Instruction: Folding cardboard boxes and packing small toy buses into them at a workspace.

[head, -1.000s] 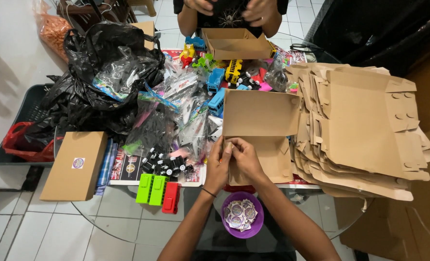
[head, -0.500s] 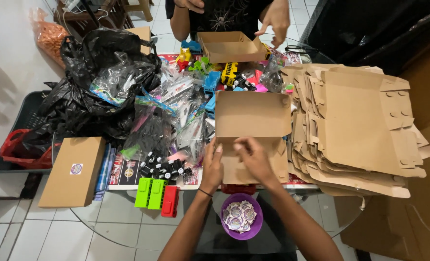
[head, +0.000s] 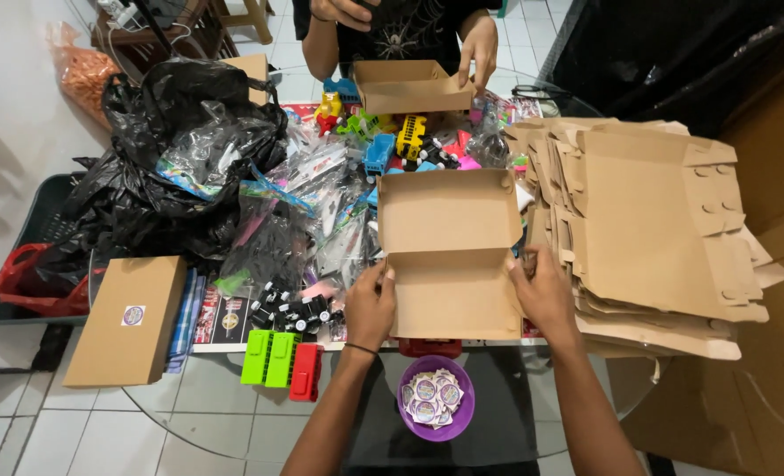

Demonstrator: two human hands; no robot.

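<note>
Lighting: bright, even, indoor. Glare: sheen on black plastic bags (head: 180,150) far left of left hand (head: 370,304). Focus: sharp; edges slightly bowed.

Single head-worn view; we look steeply down from above the bench (head: 233,414), facing forward toward a person opposite; our forearms enter close at the lower edge; no second view.

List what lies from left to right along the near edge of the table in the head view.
Closed cardboard box with a round sticker → green and red toy blocks → left hand → open cardboard box → right hand → stack of flat cardboard blanks.
</note>
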